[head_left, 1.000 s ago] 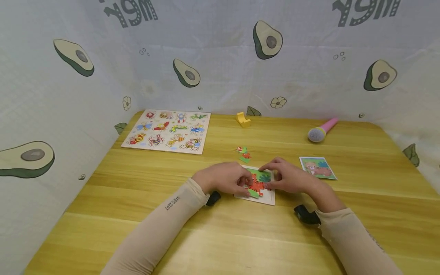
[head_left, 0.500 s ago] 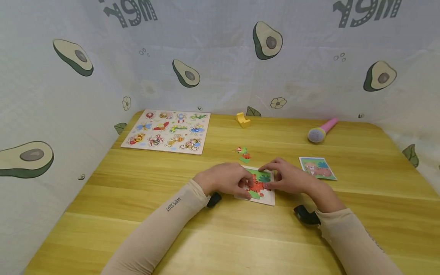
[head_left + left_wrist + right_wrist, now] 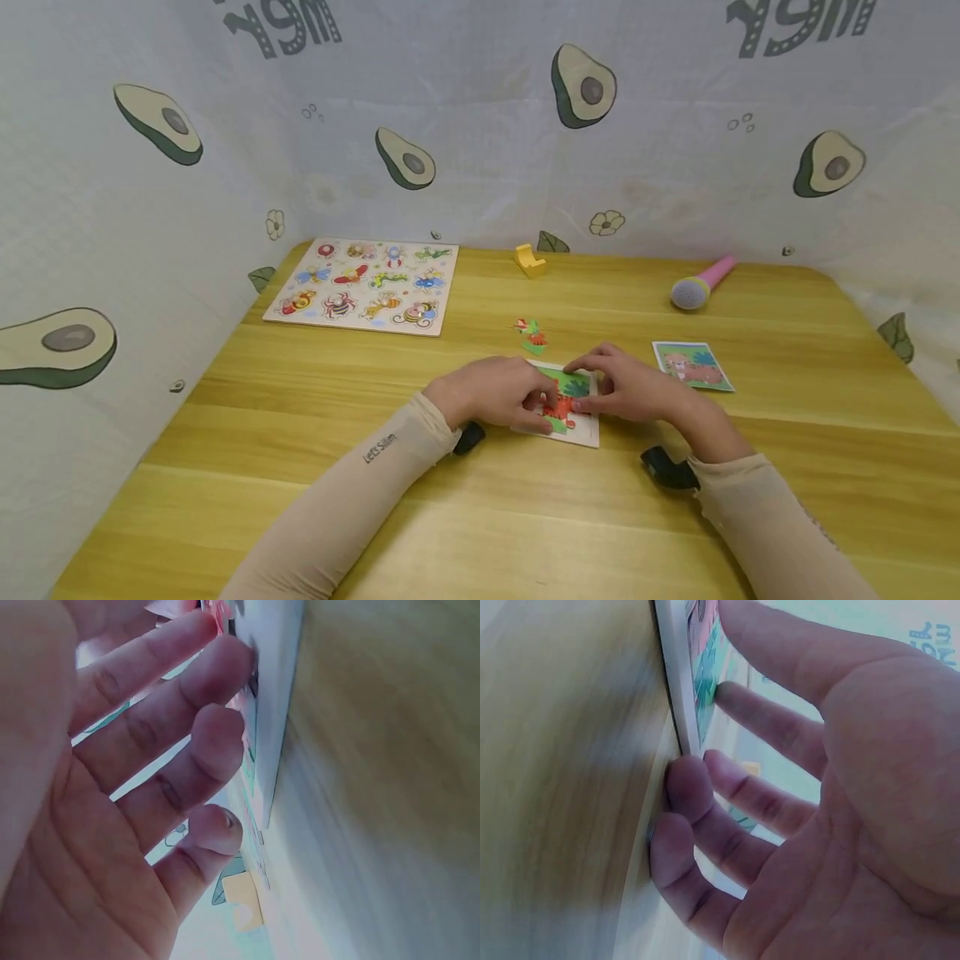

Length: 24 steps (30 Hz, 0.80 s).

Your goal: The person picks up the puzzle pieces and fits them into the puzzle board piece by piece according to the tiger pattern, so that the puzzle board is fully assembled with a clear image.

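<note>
A small tiger jigsaw puzzle lies in a white tray, between both hands. My left hand pinches an orange-and-green puzzle piece between thumb and index finger, low against the puzzle. In the left wrist view, the other fingers are bent beside the tray's edge. My right hand rests its thumb and index fingertip on the picture's right part. The right wrist view shows more fingertips at the tray's corner. Several loose puzzle pieces lie just beyond the tray.
A picture card of a brown animal lies right of my right hand. Farther back are a pink toy microphone, a yellow curved block and a wooden insect pegboard. A patterned cloth hangs behind the wooden table.
The left thumb and index finger have shifted slightly right, and the pinched piece has turned from tilted to lying square in the puzzle. My right hand has barely moved.
</note>
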Tool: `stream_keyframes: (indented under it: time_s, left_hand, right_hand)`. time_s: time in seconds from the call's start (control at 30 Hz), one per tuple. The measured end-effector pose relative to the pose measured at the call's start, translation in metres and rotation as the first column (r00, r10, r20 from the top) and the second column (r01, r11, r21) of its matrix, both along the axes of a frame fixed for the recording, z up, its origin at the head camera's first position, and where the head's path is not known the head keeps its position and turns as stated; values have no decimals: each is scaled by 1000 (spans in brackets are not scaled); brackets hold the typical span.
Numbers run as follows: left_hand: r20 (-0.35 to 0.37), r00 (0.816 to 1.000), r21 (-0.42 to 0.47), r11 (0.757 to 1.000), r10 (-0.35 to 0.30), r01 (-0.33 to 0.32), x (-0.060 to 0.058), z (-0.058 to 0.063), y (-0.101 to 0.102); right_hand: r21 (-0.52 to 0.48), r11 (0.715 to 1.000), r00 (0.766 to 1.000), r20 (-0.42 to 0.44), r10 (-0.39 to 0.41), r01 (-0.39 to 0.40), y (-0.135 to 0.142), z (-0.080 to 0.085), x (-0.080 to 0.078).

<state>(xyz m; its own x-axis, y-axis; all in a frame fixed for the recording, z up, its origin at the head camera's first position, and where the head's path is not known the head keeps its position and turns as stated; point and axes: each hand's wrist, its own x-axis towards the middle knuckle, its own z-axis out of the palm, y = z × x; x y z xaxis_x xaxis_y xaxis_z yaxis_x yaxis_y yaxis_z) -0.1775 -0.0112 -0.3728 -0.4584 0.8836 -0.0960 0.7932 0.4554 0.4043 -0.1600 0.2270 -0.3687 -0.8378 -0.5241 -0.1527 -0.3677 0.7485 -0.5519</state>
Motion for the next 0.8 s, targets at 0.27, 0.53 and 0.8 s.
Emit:
stream_keyframes:
  time_s: [0.27, 0.53, 0.8]
  left_hand:
    - [-16, 1000, 2, 1000, 15, -15, -2, -2, 1]
    - [58, 996, 40, 997, 65, -67, -2, -3, 1]
    - [116, 987, 104, 987, 114, -126, -7, -6, -4]
  right_hand:
    - [49, 999, 1000, -16, -7, 8, -6, -1, 2]
    - [58, 998, 1000, -14, -26, 27, -8, -4, 3]
    - [48, 998, 999, -6, -47, 47, -10, -4, 6]
